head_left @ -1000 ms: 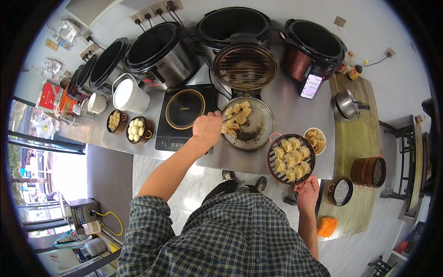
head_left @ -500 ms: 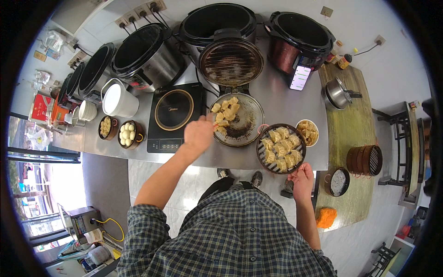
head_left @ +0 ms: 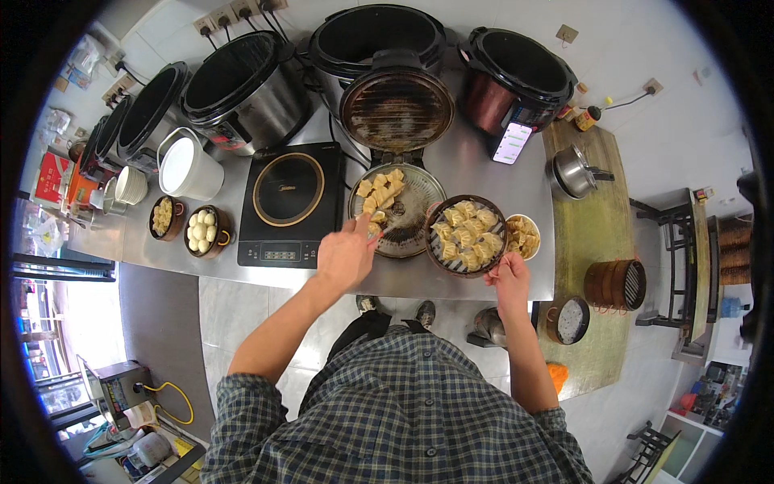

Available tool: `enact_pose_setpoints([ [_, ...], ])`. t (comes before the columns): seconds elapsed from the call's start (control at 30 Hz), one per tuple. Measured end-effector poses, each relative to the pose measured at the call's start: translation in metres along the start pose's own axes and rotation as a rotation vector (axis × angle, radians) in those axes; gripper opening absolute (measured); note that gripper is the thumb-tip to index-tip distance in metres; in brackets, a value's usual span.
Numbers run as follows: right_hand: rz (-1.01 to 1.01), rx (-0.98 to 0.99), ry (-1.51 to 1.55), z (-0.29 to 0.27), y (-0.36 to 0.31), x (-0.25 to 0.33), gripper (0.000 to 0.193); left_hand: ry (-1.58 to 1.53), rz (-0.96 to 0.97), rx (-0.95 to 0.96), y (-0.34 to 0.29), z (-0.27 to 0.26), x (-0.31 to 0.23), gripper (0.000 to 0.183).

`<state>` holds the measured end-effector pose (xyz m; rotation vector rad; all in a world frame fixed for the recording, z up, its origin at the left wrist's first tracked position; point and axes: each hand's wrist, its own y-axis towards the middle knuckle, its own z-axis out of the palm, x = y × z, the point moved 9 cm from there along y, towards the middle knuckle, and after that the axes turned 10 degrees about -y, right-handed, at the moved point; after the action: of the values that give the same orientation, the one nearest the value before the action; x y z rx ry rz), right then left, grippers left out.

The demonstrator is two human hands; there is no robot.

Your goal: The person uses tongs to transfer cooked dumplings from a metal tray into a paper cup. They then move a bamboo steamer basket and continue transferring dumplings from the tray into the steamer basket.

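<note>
My right hand (head_left: 509, 280) is closed at the front right rim of a round bamboo steamer basket (head_left: 440, 264), gripping its thin wire handle. Pleated dumplings (head_left: 466, 230) fill the basket, held over the counter beside an opened round electric griddle (head_left: 418, 218). At the griddle's front left, my left hand (head_left: 345, 256) has its fingers bent down to the dumplings (head_left: 381, 192) heaped on the plate's left half. A small red bit shows by those fingertips; what they hold is hidden. A white bowl of dumplings (head_left: 524, 235) stands just right of the basket.
An induction cooker (head_left: 282, 202) lies left of the griddle. Beyond it are a white bucket (head_left: 193, 171) and two small steamers, one with white balls (head_left: 201, 231). Large cookers (head_left: 250, 93) line the back. A phone (head_left: 513, 143) leans at the right; a wooden table (head_left: 601, 185) adjoins there.
The basket has come slightly closer to the griddle, with my right hand still on it. My left hand stays at the griddle's front left, fingers reaching further over the dumplings. The view has shifted slightly.
</note>
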<state>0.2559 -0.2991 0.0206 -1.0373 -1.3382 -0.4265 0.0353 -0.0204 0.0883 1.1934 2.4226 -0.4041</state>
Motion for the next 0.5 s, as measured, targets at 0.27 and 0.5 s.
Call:
enact_pose_setpoints([
  [0.27,-0.1,0.006,-0.357,0.016,0.029,0.045,0.019,-0.145,0.217,0.091,-0.054,-0.009,-0.051,0.059],
  [0.5,-0.079,0.061,-0.434,0.033,0.044,0.06,0.018,0.009,0.339,0.059,-0.056,-0.005,-0.063,0.071],
])
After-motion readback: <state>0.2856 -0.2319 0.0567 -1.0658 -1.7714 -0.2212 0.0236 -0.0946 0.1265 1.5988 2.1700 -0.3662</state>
